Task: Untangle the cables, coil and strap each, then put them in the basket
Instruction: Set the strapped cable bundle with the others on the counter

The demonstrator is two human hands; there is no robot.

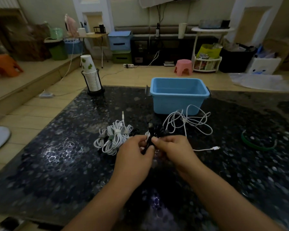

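Note:
My left hand (135, 151) and my right hand (173, 150) meet at the middle of the table, both pinching a bunched black cable (150, 132) that sticks up between the fingers. To the left lie several white cables (113, 138), coiled and bound with grey straps. Right of my hands a loose white cable (188, 121) sprawls in loops, its plug end (215, 148) lying nearer to me. The blue basket (179, 95) stands behind the cables, and no cable shows inside it.
A dark speckled table (57, 155) carries everything. A rack of stacked paper cups (91, 77) stands at its back left corner. A green strap (255, 144) curves on the right side. Beyond the table are the floor, stools and storage boxes.

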